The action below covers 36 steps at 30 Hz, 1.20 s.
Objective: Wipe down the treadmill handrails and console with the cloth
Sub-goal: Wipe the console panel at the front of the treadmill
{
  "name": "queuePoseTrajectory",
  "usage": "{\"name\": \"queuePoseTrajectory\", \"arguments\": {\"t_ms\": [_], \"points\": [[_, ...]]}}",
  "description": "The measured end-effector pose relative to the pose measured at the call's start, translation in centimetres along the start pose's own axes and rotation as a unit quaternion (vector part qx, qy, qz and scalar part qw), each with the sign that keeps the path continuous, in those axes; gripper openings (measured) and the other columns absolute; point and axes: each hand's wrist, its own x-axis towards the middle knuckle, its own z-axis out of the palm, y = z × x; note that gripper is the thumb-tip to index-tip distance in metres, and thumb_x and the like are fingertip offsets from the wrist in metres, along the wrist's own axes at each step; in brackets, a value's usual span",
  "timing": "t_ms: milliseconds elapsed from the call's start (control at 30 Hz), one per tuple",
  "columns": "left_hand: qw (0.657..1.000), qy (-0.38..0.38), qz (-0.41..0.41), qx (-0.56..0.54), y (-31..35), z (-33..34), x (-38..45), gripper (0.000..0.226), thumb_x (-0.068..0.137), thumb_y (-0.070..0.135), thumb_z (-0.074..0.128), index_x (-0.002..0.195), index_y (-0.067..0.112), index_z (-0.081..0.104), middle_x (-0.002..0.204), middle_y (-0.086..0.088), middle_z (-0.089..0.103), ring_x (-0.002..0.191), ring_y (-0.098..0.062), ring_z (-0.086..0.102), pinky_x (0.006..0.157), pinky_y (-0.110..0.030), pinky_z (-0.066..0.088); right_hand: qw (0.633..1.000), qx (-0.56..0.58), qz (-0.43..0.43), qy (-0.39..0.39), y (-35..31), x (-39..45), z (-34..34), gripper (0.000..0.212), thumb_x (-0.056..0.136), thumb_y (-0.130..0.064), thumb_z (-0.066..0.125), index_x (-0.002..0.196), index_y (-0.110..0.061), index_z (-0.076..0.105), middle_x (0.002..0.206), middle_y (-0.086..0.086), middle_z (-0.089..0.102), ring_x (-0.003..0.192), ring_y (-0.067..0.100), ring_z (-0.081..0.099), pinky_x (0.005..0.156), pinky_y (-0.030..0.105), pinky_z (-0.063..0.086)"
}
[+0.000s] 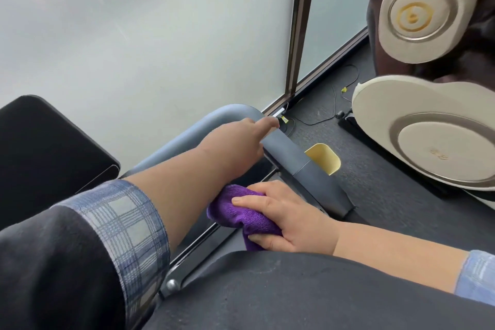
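The right hand (281, 218) grips a bunched purple cloth (235, 211), thumb beneath, low beside the treadmill's grey handrail (289, 147). The left hand (238, 142) reaches across, resting on that rail, forefinger extended.

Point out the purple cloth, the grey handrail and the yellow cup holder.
Purple microfibre cloth (235, 211): head view, on its bunched top fold.
Grey curved treadmill handrail (284, 147): head view, on its straight section past the bend.
Yellow plastic cup holder (325, 158): head view, on its inner wall.
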Motion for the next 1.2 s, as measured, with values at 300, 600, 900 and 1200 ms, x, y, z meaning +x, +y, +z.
{"name": "queuePoseTrajectory", "arguments": {"t_ms": [300, 600, 900, 1200], "points": [[0.999, 0.017, 0.039, 0.01, 1.4, 0.3, -0.8, 0.045, 0.098, 0.032, 0.044, 0.137, 0.043, 0.023, 0.106, -0.002, 0.057, 0.075, -0.028, 0.061, 0.064, -0.042, 0.054, 0.999, -0.013, -0.026, 0.012, 0.0, -0.7, -0.7, 0.05, 0.099, -0.056, 0.045, 0.14, -0.028, 0.042, 0.133, 0.007, 0.049, 0.122, 0.022, 0.047, 0.109, 0.035, 0.035], [0.985, -0.02, 0.167, 0.039, 4.6, 1.0, -0.1, 0.047, 0.098, 0.028, 0.042, 0.135, 0.045, 0.018, 0.109, -0.005, 0.055, 0.073, -0.03, 0.06, 0.06, -0.042, 0.053, 0.999, -0.017, -0.04, 0.028, 0.2, -1.7, -1.4, 0.048, 0.097, -0.051, 0.05, 0.139, -0.027, 0.044, 0.13, 0.002, 0.047, 0.118, 0.021, 0.049, 0.107, 0.036, 0.039], [0.993, -0.019, 0.109, 0.047, 4.5, 2.2, 0.0, 0.038, 0.099, 0.033, 0.043, 0.132, 0.041, 0.025, 0.104, -0.003, 0.054, 0.075, -0.03, 0.062, 0.062, -0.042, 0.054, 0.999, -0.017, -0.043, 0.029, 0.4, -2.0, -2.3, 0.048, 0.098, -0.052, 0.048, 0.138, -0.026, 0.044, 0.131, 0.001, 0.045, 0.117, 0.019, 0.048, 0.109, 0.033, 0.036], [0.982, 0.052, -0.128, -0.129, -0.1, 2.0, -3.8, 0.055, 0.093, 0.047, 0.054, 0.139, 0.05, 0.024, 0.125, -0.002, 0.055, 0.101, -0.026, 0.062, 0.081, -0.041, 0.053, 0.973, -0.069, 0.069, 0.208, -1.9, -2.3, -4.4, 0.051, 0.099, -0.055, 0.04, 0.141, -0.025, 0.043, 0.134, -0.003, 0.044, 0.124, 0.022, 0.047, 0.112, 0.03, 0.033]]}}
